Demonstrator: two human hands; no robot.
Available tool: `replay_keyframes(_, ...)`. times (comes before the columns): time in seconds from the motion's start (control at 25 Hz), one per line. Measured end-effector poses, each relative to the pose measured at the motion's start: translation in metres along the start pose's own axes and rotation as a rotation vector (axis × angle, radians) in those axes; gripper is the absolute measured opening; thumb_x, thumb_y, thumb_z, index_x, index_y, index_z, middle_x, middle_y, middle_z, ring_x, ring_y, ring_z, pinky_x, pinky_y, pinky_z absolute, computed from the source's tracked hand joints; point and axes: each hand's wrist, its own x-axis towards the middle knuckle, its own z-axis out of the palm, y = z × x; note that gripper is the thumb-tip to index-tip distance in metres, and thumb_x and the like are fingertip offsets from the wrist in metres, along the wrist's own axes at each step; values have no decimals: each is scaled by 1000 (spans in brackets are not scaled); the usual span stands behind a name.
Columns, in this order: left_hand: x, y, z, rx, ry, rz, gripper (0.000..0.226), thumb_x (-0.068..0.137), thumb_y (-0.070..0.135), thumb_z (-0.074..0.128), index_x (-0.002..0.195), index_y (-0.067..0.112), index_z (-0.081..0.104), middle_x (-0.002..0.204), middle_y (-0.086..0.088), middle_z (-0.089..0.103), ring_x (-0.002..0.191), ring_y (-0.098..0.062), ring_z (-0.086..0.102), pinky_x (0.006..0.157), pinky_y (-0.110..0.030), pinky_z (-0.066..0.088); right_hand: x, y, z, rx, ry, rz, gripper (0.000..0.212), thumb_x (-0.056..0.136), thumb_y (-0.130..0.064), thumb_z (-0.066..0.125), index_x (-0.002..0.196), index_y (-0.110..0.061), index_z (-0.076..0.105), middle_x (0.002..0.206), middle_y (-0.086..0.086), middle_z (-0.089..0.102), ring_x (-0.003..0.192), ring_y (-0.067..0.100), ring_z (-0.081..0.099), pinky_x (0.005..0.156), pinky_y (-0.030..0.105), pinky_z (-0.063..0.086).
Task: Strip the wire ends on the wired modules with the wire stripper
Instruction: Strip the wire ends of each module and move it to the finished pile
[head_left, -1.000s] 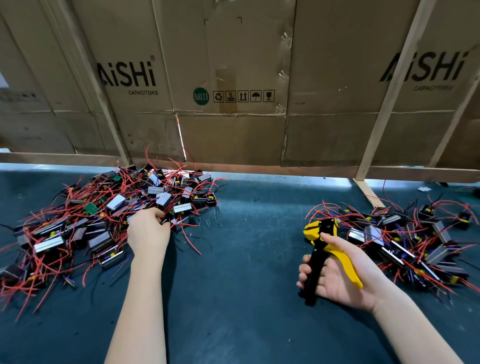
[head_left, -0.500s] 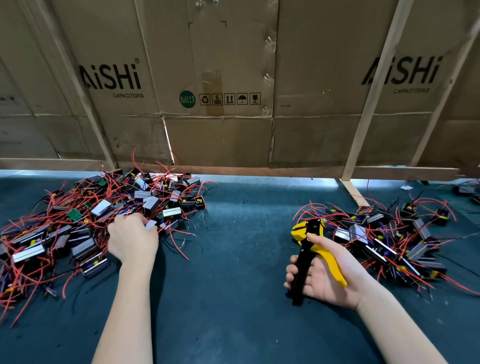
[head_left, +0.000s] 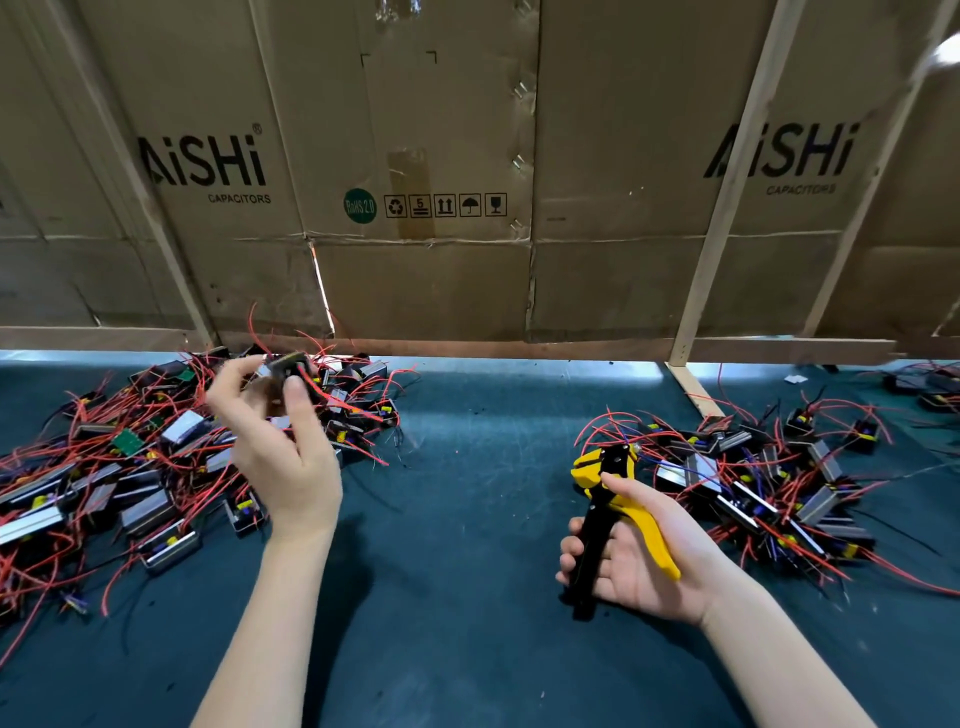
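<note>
fetching step: left hand (head_left: 283, 457) pinching one wired module (head_left: 289, 370) above the left pile (head_left: 130, 467); right hand (head_left: 639, 556) gripping wire stripper (head_left: 610, 512) over the worktop (head_left: 467, 519). next, probably feeding a wire end into its jaws.

Illumination is even and moderately bright. A band of pale light enters through the gap under the cardboard wall (head_left: 467, 156) and brightens the far edge of the surface (head_left: 467, 597). Soft shadows lie on the surface just right of the left forearm and beneath the right hand (head_left: 639, 551). No hard glare is present. The left hand (head_left: 275, 441) and the module (head_left: 288, 371) it holds show motion blur. The wooden battens (head_left: 727, 182) lean outward, indicating wide-angle distortion. The upper right corner is smeared.
</note>
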Motion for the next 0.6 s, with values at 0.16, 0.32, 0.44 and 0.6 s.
replay_keyframes(0.16, -29, 10, 26, -256, -360, -409, 10, 103, 2, 40, 110, 6, 45, 82, 14, 71, 83, -3, 67, 81, -21, 48, 2, 1, -1, 2, -6, 0, 48, 81, -47, 58, 90, 0, 54, 80, 22, 57, 72, 36, 62, 82, 50, 51)
replay_keyframes(0.32, -69, 7, 39, 80, -1109, -504, 6, 98, 15, 55, 102, 11, 56, 96, -2, 71, 95, -19, 61, 93, -41, 46, 4, 0, -2, 3, -9, -5, 48, 80, -47, 59, 90, 0, 54, 80, 22, 58, 73, 37, 63, 82, 50, 51)
replay_keyframes(0.44, -81, 1, 38, 287, -1200, -287, 12, 96, 20, 57, 105, 14, 63, 106, 2, 63, 107, -19, 49, 98, -34, 37, 2, 1, -1, 0, -10, -11, 48, 82, -47, 57, 90, 1, 55, 80, 22, 58, 73, 37, 63, 82, 50, 51)
replay_keyframes(0.6, -71, 2, 35, 226, -1077, -303, 33, 85, -6, 54, 106, 15, 68, 104, 3, 67, 101, -15, 54, 88, -16, 37, 1, 3, 0, -50, -29, -54, 44, 84, -43, 58, 88, 1, 57, 82, 23, 58, 76, 38, 63, 80, 49, 54)
